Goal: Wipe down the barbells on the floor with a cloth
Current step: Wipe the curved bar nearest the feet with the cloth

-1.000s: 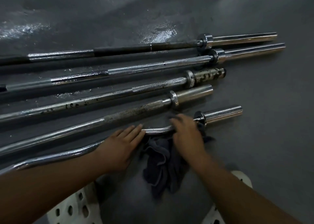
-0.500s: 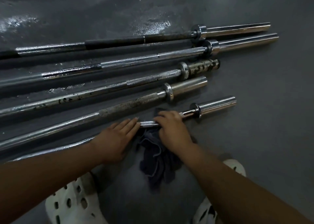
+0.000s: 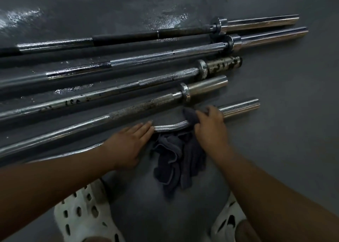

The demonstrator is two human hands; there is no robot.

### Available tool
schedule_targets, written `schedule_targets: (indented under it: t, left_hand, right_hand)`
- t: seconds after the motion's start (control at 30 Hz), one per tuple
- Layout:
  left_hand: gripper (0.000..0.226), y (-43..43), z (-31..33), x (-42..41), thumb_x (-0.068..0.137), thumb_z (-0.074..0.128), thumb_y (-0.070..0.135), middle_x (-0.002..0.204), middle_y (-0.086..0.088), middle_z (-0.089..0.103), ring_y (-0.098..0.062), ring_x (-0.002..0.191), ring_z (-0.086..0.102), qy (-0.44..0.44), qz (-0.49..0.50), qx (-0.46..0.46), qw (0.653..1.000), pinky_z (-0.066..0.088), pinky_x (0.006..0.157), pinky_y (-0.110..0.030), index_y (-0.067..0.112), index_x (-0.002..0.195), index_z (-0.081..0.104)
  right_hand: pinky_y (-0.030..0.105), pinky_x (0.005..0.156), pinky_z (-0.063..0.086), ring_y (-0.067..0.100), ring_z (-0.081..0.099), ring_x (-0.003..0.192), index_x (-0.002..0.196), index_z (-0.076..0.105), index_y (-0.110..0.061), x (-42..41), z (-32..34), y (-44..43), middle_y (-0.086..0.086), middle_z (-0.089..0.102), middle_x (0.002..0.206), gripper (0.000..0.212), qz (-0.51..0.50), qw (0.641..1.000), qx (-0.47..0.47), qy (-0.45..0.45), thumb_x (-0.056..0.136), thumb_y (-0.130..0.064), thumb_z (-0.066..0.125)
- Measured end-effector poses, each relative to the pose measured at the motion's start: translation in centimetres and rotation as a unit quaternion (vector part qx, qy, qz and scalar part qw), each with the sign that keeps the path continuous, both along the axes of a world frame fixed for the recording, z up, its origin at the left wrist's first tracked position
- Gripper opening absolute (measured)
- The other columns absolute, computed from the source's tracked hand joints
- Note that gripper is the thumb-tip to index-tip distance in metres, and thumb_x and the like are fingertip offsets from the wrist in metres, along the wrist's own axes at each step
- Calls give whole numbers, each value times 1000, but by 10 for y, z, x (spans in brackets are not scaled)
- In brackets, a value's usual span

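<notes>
A dark grey floor [image 3: 284, 131] fills the view, with wet, shiny patches [image 3: 170, 19] on its far side. Five bars lie on it side by side, running left to right, their right ends in view.

The farthest barbell [image 3: 128, 38] has a black shaft and a chrome sleeve. Just nearer lies the second barbell [image 3: 165, 55], chrome with knurling. The third barbell [image 3: 165, 76] ends in a sleeve mottled with dark spots. The fourth barbell [image 3: 137, 106] has a speckled, dull grip and a short plain sleeve. Nearest the person lies the curl bar [image 3: 170, 127], bent along its shaft, its ribbed sleeve pointing right.

The left hand [image 3: 126, 146] lies flat on the curl bar with fingers straight and together, fingertips touching the knurled part. The right hand [image 3: 211, 129] sits further right, beside the sleeve, its fingers curled over the cloth [image 3: 176, 155] and clamping it against the bar.

The cloth is dark grey; one end is bunched over the bar under the right hand, and the rest trails in folds onto the floor between the two forearms.

Two white perforated shoes [image 3: 80, 216] show at the near edge.
</notes>
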State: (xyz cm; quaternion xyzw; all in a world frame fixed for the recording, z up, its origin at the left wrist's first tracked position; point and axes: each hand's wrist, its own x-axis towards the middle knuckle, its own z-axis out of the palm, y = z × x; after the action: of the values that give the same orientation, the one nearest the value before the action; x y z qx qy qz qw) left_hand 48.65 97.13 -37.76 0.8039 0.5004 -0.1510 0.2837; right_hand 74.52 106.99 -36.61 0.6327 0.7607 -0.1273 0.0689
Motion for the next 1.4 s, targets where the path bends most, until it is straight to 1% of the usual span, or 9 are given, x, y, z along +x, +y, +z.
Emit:
schedule_targets:
  t: [0.17, 0.33, 0.5, 0.67, 0.83, 1.03, 1.17, 1.27, 1.4]
  left_hand:
    - [96, -1, 1, 3, 84, 47, 41, 164, -10, -14, -26, 153, 6, -8, 13, 5, 1000, 18, 120, -36, 14, 156, -11]
    - [98, 0, -2, 3, 87, 51, 43, 164, -8, -18, -23, 153, 2, 0, 5, 5, 1000, 15, 121, -34, 16, 156, -14]
    - [98, 1, 0, 2, 87, 51, 42, 164, -6, -20, -21, 153, 1, -5, 9, -4, 1000, 17, 122, -34, 18, 155, -16]
    - [101, 3, 3, 3, 87, 54, 44, 163, -5, -21, -20, 153, 0, 4, -3, -14, 1000, 17, 121, -34, 18, 155, -17]
    - [103, 4, 4, 2, 86, 55, 44, 163, -5, -22, -20, 153, -1, 3, 0, -23, 1000, 16, 122, -35, 18, 155, -17]
    - [105, 0, 2, 5, 84, 54, 47, 163, -8, -20, -22, 153, 0, 22, 6, -7, 1000, 12, 121, -34, 16, 156, -16]
    - [98, -5, 1, 2, 74, 60, 43, 162, -17, 18, -31, 144, 36, 10, 21, 37, 999, 38, 110, -40, 8, 156, 19]
    - [99, -9, -7, -2, 56, 74, 41, 150, -17, 45, -31, 126, 57, -12, 35, 64, 997, 52, 94, -40, 6, 145, 46]
    - [95, -13, -5, 1, 54, 80, 32, 145, -19, 50, -32, 124, 58, -21, 40, 83, 996, 52, 97, -42, 2, 140, 51]
  right_hand:
    - [39, 83, 51, 31, 51, 105, 128, 55, -22, -47, 3, -41, 8, 50, 121, 54, 156, 985, -55, 56, 76, -12, 64]
    - [45, 86, 47, 43, 56, 103, 135, 51, -24, 16, -1, -10, 16, 48, 129, 60, -147, 987, -9, 57, 78, -6, 57]
    - [41, 87, 49, 35, 60, 105, 146, 36, -39, -35, -1, -43, 11, 41, 134, 62, 28, 993, -97, 63, 90, -22, 58]
    - [45, 87, 50, 43, 60, 102, 147, 38, -32, 0, -10, -18, 18, 51, 125, 56, -192, 978, -62, 57, 93, -20, 50]
    - [45, 90, 50, 39, 60, 110, 149, 31, -29, 8, 2, -12, 17, 55, 129, 62, 2, 991, -131, 38, 92, -34, 53]
    - [45, 84, 52, 41, 62, 101, 145, 31, -38, -16, 5, -32, 17, 57, 118, 61, -123, 984, -107, 72, 89, -25, 51]
    - [42, 90, 50, 34, 61, 112, 149, 23, -47, -58, 9, -53, 8, 51, 137, 67, 131, 972, -194, 35, 90, -34, 53]
    - [41, 88, 50, 34, 62, 110, 147, 26, -47, -27, 2, -34, 7, 58, 128, 63, 18, 988, -152, 1, 90, -34, 51]
    - [44, 87, 51, 37, 62, 105, 152, 19, -43, -62, 2, -66, 12, 60, 120, 69, -56, 985, -151, 64, 91, -28, 49]
